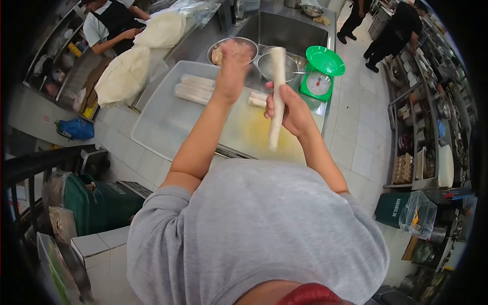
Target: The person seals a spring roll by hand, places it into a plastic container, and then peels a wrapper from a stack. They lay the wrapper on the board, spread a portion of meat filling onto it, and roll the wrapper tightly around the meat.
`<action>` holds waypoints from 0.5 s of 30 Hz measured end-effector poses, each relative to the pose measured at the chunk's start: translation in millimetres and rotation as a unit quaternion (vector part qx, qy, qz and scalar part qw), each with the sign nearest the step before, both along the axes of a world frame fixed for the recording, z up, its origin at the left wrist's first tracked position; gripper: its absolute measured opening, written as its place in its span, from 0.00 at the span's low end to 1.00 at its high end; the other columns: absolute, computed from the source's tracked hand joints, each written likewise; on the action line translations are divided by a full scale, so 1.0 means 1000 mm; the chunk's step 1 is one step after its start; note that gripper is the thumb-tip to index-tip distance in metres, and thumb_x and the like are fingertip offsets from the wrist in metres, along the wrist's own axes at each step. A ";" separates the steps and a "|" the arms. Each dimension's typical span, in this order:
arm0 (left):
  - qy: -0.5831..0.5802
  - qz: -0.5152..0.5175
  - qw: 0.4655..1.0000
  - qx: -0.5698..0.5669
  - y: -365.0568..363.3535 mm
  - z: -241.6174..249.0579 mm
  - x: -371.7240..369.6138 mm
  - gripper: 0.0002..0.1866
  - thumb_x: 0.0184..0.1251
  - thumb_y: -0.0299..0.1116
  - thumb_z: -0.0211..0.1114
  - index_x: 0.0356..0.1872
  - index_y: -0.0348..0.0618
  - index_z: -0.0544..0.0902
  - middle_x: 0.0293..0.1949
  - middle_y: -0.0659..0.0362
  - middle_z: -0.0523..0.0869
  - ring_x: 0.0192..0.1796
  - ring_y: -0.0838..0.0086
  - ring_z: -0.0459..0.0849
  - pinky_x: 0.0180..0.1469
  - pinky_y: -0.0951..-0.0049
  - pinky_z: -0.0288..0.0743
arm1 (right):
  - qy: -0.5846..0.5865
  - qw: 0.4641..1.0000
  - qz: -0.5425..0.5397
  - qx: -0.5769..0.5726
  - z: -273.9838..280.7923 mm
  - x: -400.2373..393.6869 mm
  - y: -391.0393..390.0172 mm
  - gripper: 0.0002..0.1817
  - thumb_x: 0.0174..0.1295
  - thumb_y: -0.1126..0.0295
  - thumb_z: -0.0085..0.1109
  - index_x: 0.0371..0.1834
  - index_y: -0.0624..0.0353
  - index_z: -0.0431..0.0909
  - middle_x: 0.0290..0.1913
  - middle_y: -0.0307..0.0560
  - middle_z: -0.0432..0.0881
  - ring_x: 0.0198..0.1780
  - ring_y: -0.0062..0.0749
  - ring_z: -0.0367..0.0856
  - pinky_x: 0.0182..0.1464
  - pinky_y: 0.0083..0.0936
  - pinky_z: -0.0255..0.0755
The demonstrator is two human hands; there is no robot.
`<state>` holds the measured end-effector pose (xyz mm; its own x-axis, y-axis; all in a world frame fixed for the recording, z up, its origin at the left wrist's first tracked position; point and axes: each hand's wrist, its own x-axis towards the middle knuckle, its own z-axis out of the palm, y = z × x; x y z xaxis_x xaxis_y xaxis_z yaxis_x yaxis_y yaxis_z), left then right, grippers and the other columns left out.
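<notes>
My right hand [295, 111] is closed around a long pale uncooked spring roll [278, 76], held nearly upright above the work surface. My left hand [235, 73] is raised with its fingers stretched out, somewhat smeared by motion, and holds nothing. Behind it stands a metal bowl of pinkish ground-meat filling [217, 56], partly hidden. Several more spring rolls [195, 90] lie side by side in a translucent plastic tray [152, 119] near my left forearm. Between my hands, shorter roll pieces [257, 99] rest on a board with a yellowish stain [254, 127].
A green kitchen scale [318, 84] and a metal bowl [264, 68] stand beyond my right hand, before a steel sink [290, 30]. Stacked round wrappers [122, 76] lie at the left, near a seated person [114, 28]. Other people stand far right by loaded shelves [419, 112].
</notes>
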<state>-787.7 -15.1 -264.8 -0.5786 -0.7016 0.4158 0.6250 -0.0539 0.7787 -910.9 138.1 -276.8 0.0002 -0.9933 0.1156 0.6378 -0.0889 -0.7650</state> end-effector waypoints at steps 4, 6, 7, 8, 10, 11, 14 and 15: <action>-0.209 0.279 0.797 -0.492 0.012 -0.020 0.020 0.43 0.54 0.46 0.71 0.70 0.47 0.59 0.69 0.44 0.62 0.71 0.52 0.58 0.70 0.49 0.51 | -0.202 0.974 0.030 0.096 0.003 -0.016 -0.029 0.20 0.73 0.53 0.39 0.49 0.61 0.68 0.34 0.50 0.76 0.36 0.39 0.78 0.47 0.42 0.75; -0.218 0.256 0.723 -0.603 0.034 -0.013 0.031 0.36 0.53 0.41 0.72 0.65 0.46 0.68 0.69 0.45 0.62 0.71 0.48 0.58 0.70 0.48 0.50 | -0.218 0.965 0.062 0.129 -0.015 -0.020 -0.044 0.20 0.73 0.53 0.38 0.48 0.61 0.68 0.37 0.52 0.77 0.42 0.41 0.79 0.51 0.44 0.75; -0.196 0.242 0.729 -0.609 0.046 -0.009 0.028 0.33 0.53 0.39 0.71 0.62 0.47 0.72 0.69 0.45 0.62 0.71 0.46 0.57 0.70 0.48 0.50 | -0.225 0.960 0.075 0.150 -0.027 -0.018 -0.050 0.20 0.73 0.53 0.38 0.48 0.61 0.68 0.37 0.52 0.77 0.43 0.41 0.80 0.51 0.44 0.75; -0.175 0.227 0.736 -0.614 0.053 -0.005 0.028 0.29 0.53 0.38 0.70 0.59 0.47 0.76 0.69 0.45 0.63 0.71 0.45 0.56 0.70 0.47 0.49 | -0.231 0.954 0.089 0.172 -0.035 -0.014 -0.053 0.20 0.73 0.53 0.39 0.49 0.61 0.68 0.36 0.52 0.77 0.43 0.41 0.80 0.50 0.43 0.76; -0.189 0.227 0.795 -0.529 0.049 -0.003 0.024 0.16 0.56 0.38 0.70 0.44 0.46 0.83 0.57 0.49 0.76 0.59 0.59 0.73 0.60 0.60 0.65 | -0.148 0.966 0.048 0.208 -0.022 0.013 -0.041 0.20 0.73 0.54 0.40 0.47 0.61 0.70 0.38 0.51 0.77 0.42 0.39 0.81 0.47 0.35 0.77; -0.185 0.207 0.866 -0.415 0.048 -0.009 0.017 0.14 0.57 0.39 0.70 0.42 0.45 0.83 0.52 0.51 0.79 0.54 0.64 0.77 0.55 0.64 0.69 | -0.071 0.973 0.084 0.203 -0.039 0.009 -0.041 0.19 0.73 0.54 0.40 0.47 0.60 0.71 0.39 0.50 0.77 0.43 0.38 0.81 0.47 0.34 0.77; -0.280 0.231 0.913 -0.184 0.033 -0.020 0.004 0.13 0.61 0.41 0.69 0.31 0.42 0.81 0.29 0.62 0.83 0.30 0.81 0.78 0.32 0.78 0.72 | 0.328 0.926 -0.145 0.120 -0.039 0.016 -0.026 0.16 0.70 0.58 0.47 0.44 0.60 0.75 0.45 0.53 0.76 0.50 0.40 0.77 0.50 0.32 0.72; -0.293 0.216 0.923 -0.126 0.033 -0.018 0.004 0.14 0.60 0.43 0.69 0.29 0.41 0.80 0.26 0.63 0.82 0.26 0.81 0.77 0.29 0.78 0.70 | 0.436 0.855 -0.280 0.024 -0.032 0.022 -0.015 0.16 0.69 0.58 0.49 0.44 0.61 0.76 0.47 0.54 0.76 0.52 0.41 0.75 0.52 0.34 0.70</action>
<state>-783.6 18.0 -282.8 -0.4453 -0.8434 0.3007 0.0133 0.3296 0.9440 -888.7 122.9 -308.4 -0.4122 -0.8695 0.2722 -0.3080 -0.1482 -0.9398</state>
